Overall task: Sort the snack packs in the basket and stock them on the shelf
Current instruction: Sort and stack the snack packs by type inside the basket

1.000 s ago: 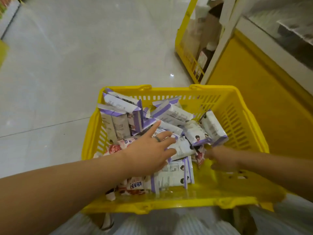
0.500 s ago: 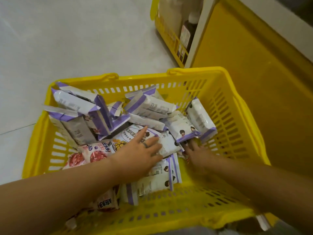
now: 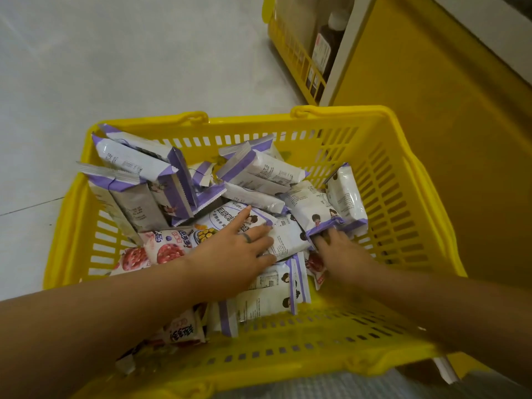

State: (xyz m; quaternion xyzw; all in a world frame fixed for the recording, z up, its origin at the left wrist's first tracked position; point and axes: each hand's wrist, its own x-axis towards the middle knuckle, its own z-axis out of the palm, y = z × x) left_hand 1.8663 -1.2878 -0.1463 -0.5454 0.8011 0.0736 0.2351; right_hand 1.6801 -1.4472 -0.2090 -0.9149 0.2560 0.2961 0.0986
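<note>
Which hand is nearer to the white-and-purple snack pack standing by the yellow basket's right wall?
Right. The right hand is just beside the white-and-purple snack pack, on its near side; the left hand rests on other packs further left.

Basket (image 3: 403,197) is shiny moulded plastic, with slotted walls and a smooth rim. The purple-and-white packs (image 3: 259,168) are slick plastic film that catches the light, with crimped saw-tooth seams. The pink packs (image 3: 167,249) at 9 o'clock in the pile look just as glossy. Floor (image 3: 115,67) out at 11 is smooth pale tile with a dull sheen. Shelf panel (image 3: 446,125) at 2 looks flat, matt yellow.
</note>
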